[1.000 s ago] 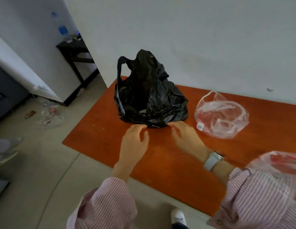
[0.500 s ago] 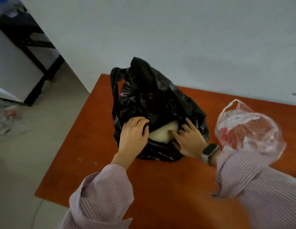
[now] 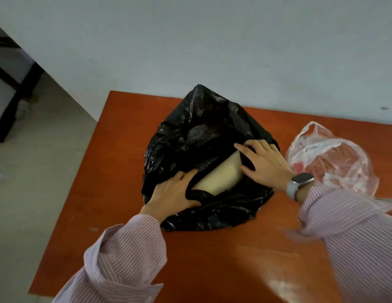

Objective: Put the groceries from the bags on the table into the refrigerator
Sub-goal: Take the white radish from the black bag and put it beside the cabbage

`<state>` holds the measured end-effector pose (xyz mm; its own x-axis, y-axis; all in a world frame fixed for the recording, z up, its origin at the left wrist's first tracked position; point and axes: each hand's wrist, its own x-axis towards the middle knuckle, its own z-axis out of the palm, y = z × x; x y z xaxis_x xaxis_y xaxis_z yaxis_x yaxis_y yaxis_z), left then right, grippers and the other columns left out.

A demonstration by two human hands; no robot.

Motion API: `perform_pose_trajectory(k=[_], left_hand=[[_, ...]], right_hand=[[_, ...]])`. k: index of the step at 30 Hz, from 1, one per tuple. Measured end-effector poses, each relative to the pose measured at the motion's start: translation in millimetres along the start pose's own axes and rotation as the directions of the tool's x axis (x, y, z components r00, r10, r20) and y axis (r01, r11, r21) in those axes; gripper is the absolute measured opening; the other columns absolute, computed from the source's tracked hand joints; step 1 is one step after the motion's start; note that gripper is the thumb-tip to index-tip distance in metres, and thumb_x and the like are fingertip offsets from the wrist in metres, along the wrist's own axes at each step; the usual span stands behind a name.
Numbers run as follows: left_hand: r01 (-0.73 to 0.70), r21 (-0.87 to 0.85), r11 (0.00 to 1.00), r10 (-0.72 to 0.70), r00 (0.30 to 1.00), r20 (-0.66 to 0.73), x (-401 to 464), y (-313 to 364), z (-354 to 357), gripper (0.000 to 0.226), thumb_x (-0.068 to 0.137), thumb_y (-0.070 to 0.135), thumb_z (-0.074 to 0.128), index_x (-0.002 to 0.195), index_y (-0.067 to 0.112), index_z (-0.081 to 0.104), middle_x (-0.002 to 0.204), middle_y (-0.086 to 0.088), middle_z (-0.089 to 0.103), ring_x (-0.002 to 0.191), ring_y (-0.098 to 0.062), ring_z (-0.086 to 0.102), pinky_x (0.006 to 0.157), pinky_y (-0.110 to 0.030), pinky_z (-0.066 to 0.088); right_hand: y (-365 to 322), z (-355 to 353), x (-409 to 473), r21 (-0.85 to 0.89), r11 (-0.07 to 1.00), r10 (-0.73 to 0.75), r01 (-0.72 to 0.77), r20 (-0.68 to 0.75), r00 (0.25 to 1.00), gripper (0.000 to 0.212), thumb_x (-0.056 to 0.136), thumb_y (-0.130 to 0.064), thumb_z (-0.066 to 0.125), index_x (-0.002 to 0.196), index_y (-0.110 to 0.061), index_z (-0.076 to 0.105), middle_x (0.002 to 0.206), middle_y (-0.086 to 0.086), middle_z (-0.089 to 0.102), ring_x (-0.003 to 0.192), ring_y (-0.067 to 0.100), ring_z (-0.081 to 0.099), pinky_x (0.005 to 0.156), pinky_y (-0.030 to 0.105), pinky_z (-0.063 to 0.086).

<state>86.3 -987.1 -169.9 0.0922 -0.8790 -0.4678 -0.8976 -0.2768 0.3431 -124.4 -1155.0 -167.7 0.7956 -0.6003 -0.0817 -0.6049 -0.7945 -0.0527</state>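
A crumpled black plastic bag (image 3: 203, 136) lies on the orange-brown table (image 3: 125, 149). Its mouth is pulled apart, and a pale beige item (image 3: 221, 173) shows inside. My left hand (image 3: 171, 193) grips the near-left edge of the bag's opening. My right hand (image 3: 265, 160) grips the right edge of the opening, fingers curled over the plastic. To the right lies a clear plastic bag (image 3: 335, 158) with red contents. The refrigerator is out of view.
A white wall stands right behind the table. A dark-framed stand (image 3: 13, 84) is at the far left on the grey floor (image 3: 48, 171). The table's left and near edges drop to the floor. A watch sits on my right wrist.
Both hands went from the table in front of the black bag to its opening and pulled it wider. More of the beige item shows. The view has moved closer and looks more steeply down.
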Motion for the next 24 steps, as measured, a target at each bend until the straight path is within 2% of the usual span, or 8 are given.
perform_pose_trajectory(k=[2, 5, 8, 11, 14, 18, 20, 24], left_hand=[[-0.009, 0.01, 1.0, 0.009, 0.999, 0.043, -2, 0, 0, 0.093, 0.077, 0.054, 0.063, 0.146, 0.034, 0.004, 0.139, 0.001, 0.035, 0.12, -0.021, 0.047, 0.09, -0.039, 0.047], [-0.026, 0.024, 0.999, 0.023, 0.993, 0.113, -1, -1, -4, 0.093, 0.079, 0.049, 0.063, 0.146, 0.033, 0.0, 0.141, 0.0, 0.032, 0.122, -0.022, 0.043, 0.09, -0.04, 0.047], [-0.092, -0.058, 0.994, 0.098, 0.989, 0.109, 6, 14, -19, 0.076, 0.084, 0.037, 0.059, 0.146, 0.03, 0.015, 0.142, 0.003, 0.033, 0.127, -0.018, 0.037, 0.094, -0.039, 0.045], [-0.156, -0.141, 0.978, 0.152, 0.988, -0.042, 24, 45, -34, 0.052, 0.09, 0.029, 0.05, 0.139, 0.025, 0.036, 0.136, 0.003, 0.044, 0.121, -0.016, 0.044, 0.094, -0.034, 0.044], [-0.212, -0.112, 0.971, 0.189, 0.964, -0.185, 55, 72, -37, 0.043, 0.093, 0.027, 0.045, 0.135, 0.02, 0.042, 0.135, 0.0, 0.046, 0.122, -0.019, 0.044, 0.096, -0.036, 0.043], [-0.181, -0.123, 0.976, 0.176, 0.983, -0.052, 99, 94, -27, 0.05, 0.092, 0.034, 0.05, 0.138, 0.019, 0.037, 0.138, -0.004, 0.04, 0.125, -0.025, 0.04, 0.096, -0.04, 0.042], [-0.144, -0.134, 0.98, 0.151, 0.988, 0.04, 114, 103, -17, 0.059, 0.088, 0.04, 0.055, 0.138, 0.019, 0.033, 0.137, -0.006, 0.04, 0.124, -0.028, 0.041, 0.096, -0.043, 0.042], [-0.062, -0.11, 0.992, 0.073, 0.992, 0.104, 128, 121, 2, 0.083, 0.077, 0.049, 0.066, 0.141, 0.017, 0.023, 0.136, -0.012, 0.042, 0.121, -0.034, 0.045, 0.091, -0.043, 0.044]], right_hand=[[11, 4, 10, 0.099, 0.975, 0.177, -0.201, 0.214, 0.961, 0.066, 0.088, -0.046, 0.048, 0.144, -0.02, 0.024, 0.145, 0.011, 0.032, 0.134, 0.032, 0.027, 0.102, 0.047, 0.033], [19, 8, 21, 0.356, 0.822, 0.346, -0.444, 0.306, 0.887, 0.057, 0.094, -0.039, 0.04, 0.143, -0.014, 0.025, 0.15, 0.014, 0.026, 0.139, 0.031, 0.017, 0.113, 0.041, 0.017], [27, 8, 27, 0.451, 0.74, 0.377, -0.499, 0.336, 0.863, 0.054, 0.092, -0.024, 0.047, 0.141, -0.012, 0.029, 0.144, 0.021, 0.032, 0.134, 0.037, 0.026, 0.11, 0.041, 0.022], [37, 9, 26, 0.478, 0.681, 0.39, -0.555, 0.405, 0.827, 0.058, 0.088, -0.015, 0.05, 0.142, -0.015, 0.027, 0.143, 0.02, 0.032, 0.132, 0.038, 0.029, 0.109, 0.043, 0.028], [42, 7, 24, 0.622, 0.549, 0.387, -0.558, 0.402, 0.83, 0.058, 0.084, 0.001, 0.05, 0.139, -0.009, 0.033, 0.142, 0.017, 0.038, 0.129, 0.032, 0.038, 0.102, 0.034, 0.034], [52, 5, 15, 0.719, 0.424, 0.435, -0.551, 0.372, 0.82, 0.062, 0.077, 0.018, 0.04, 0.135, -0.005, 0.039, 0.137, 0.021, 0.045, 0.124, 0.033, 0.044, 0.096, 0.034, 0.039], [56, 12, 6, 0.695, 0.47, 0.418, -0.544, 0.367, 0.831, 0.061, 0.078, 0.017, 0.038, 0.136, -0.004, 0.038, 0.137, 0.021, 0.045, 0.125, 0.034, 0.044, 0.098, 0.035, 0.039], [65, 37, -13, 0.481, 0.693, 0.396, -0.537, 0.368, 0.841, 0.049, 0.087, -0.001, 0.041, 0.135, -0.008, 0.038, 0.136, 0.015, 0.046, 0.123, 0.034, 0.04, 0.098, 0.044, 0.039]])
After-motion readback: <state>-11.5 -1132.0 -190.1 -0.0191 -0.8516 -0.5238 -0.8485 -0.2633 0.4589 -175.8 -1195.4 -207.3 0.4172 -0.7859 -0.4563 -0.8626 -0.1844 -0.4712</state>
